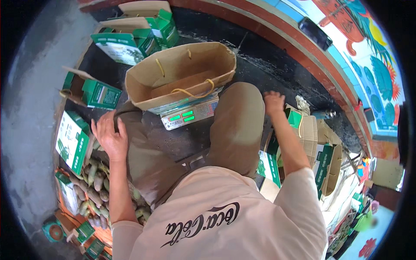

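I've got the left hand (110,134) by the left knee (132,123), grip spread; can't tell the right hand's (274,103) grip. Paper bag (180,80) sits on the scale (188,115).

Heavy fisheye bend, black rim, diffuse light, paper bag (182,80) sharp but shaded inside, dark floor (260,71) around it dim, mural (381,78) well right of it bright, scale display (182,116) below it glowing green.
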Demonstrator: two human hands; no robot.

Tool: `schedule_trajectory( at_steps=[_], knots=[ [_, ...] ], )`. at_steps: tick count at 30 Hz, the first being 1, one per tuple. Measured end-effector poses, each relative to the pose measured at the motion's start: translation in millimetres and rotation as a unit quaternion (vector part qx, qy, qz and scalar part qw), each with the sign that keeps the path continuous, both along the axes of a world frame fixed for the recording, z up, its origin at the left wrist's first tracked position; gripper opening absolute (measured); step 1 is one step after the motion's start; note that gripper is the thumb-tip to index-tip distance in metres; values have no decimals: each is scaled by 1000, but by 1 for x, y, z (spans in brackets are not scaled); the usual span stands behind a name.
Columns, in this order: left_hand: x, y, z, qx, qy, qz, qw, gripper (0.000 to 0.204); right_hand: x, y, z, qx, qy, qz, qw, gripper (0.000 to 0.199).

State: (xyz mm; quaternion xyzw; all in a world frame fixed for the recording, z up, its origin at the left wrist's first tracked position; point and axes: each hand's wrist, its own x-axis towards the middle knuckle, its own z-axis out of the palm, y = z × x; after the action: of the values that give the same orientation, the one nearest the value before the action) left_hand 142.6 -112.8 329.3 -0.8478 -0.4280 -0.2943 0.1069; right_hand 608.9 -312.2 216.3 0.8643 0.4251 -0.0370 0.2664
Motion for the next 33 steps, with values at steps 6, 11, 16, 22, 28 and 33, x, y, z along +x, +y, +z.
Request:
schedule_trajectory(
  at_steps=[6, 11, 16, 22, 28, 33],
  knots=[
    [-1, -1, 2, -21, 5, -7, 1000, 22, -18, -82, -90, -185, 140, -171, 958, 66],
    [-2, 4, 6, -24, 21, -7, 999, 21, -56, -176, -96, -256, 83, -68, 961, 34],
    [-2, 8, 3, -27, 29, -14, 999, 20, -56, -159, -78, -255, 112, -122, 953, 38],
    [-2, 5, 1, -43, 38, -28, 998, 20, -31, -173, -86, -203, 131, -196, 950, 36],
    [-1, 7, 4, -51, 38, -32, 997, 19, -13, -159, 7, -253, 188, -209, 926, 35],
    [5, 9, 5, -62, 40, -43, 996, 18, -24, -186, 13, -296, 211, -227, 904, 26]
  ],
)
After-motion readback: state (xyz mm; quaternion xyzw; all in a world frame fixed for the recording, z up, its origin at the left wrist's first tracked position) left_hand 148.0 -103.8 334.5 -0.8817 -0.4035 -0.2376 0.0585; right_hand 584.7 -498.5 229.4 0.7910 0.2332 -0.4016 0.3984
